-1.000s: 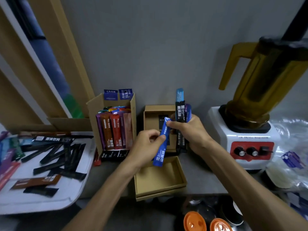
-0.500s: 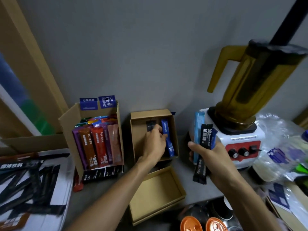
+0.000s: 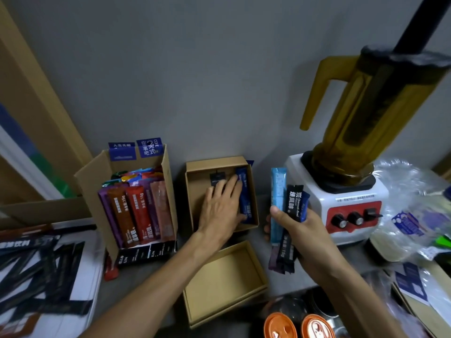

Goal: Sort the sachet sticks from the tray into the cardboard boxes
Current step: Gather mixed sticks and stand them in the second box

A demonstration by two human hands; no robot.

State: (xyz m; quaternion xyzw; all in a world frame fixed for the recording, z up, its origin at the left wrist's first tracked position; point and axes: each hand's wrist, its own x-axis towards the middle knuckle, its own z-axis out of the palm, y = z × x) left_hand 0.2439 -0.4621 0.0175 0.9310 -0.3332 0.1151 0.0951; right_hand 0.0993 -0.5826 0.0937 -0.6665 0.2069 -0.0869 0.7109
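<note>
Sachet sticks in light blue, black, dark blue and purple wrappers [image 3: 279, 198] are gripped as an upright bundle in the right hand [image 3: 301, 230]. Its fingers and thumb are curled round them, just beside the white blender base [image 3: 353, 198]. One dark blue sachet stick [image 3: 244, 193] is seen lying along the right wall of the small open brown cardboard box [image 3: 192, 172], which is set against the grey wall. The left hand [image 3: 220, 208] is laid inside that box with its fingers nearly straight and spread. The blue stick's edge is touched by it, and nothing is seen to be held. Whether the stick is pressed or merely touched cannot be told.

To the left, a tall open cardboard box [image 3: 90, 176] is packed with upright sticks in purple, brown, red and pink. Many black sticks are scattered on the white tray [image 3: 87, 276] at the far left. A shallow brown cardboard box [image 3: 219, 286] is placed on the counter in front of the small one.

The step in hand is judged to be the settling of a blue stick in the small box. Next, the left hand would probably be drawn out and one stick pulled singly from the bundle. It should be matched by colour to its box and laid parallel to its neighbours, while the rest are kept from fanning loose.
</note>
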